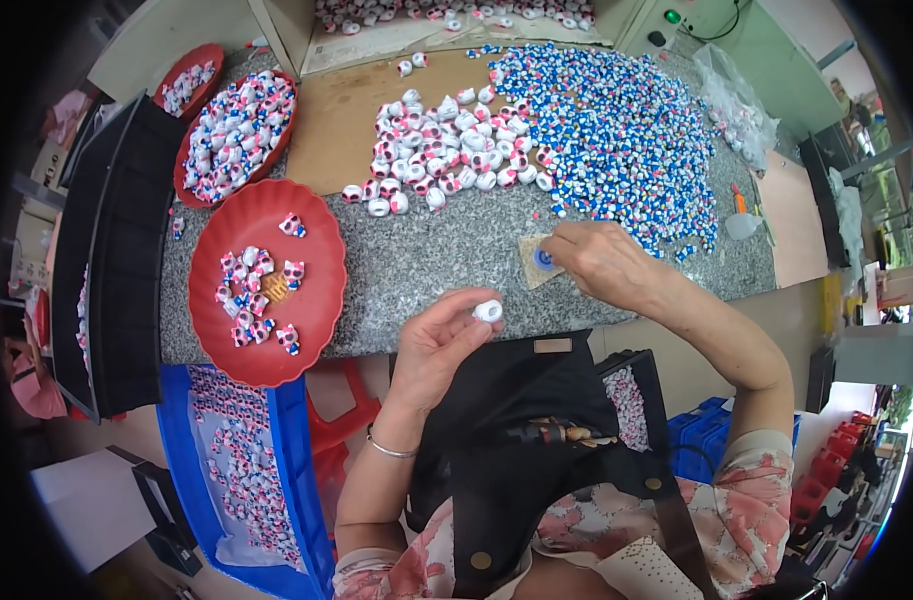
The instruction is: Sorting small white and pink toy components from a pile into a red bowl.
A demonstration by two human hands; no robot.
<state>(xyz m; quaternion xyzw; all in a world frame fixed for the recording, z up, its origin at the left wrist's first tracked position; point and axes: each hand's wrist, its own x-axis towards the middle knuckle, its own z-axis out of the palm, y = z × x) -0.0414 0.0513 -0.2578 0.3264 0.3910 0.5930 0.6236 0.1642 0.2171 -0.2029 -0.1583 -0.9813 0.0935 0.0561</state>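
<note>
My left hand (442, 340) pinches a small white figurine head (488, 311) between thumb and fingers, a round hole in it turned up. Just past the counter's front edge, my right hand (607, 265) has its fingertips pressed together over a blue round piece (546, 260) on a tan square pad (537, 275). Whatever those fingertips hold is hidden. Ahead of both hands lies a heap of white and pink doll heads (447, 145). To its right spreads a large pile of small blue and white figurine bodies (617, 130).
A red scalloped tray (322, 290) with several finished-looking figurines stands at left on the granite counter (397, 260). Behind it is a fuller red basket (182, 185). A glue bottle (743, 222) stands at right. A blue crate (297, 450) of figurines sits below left.
</note>
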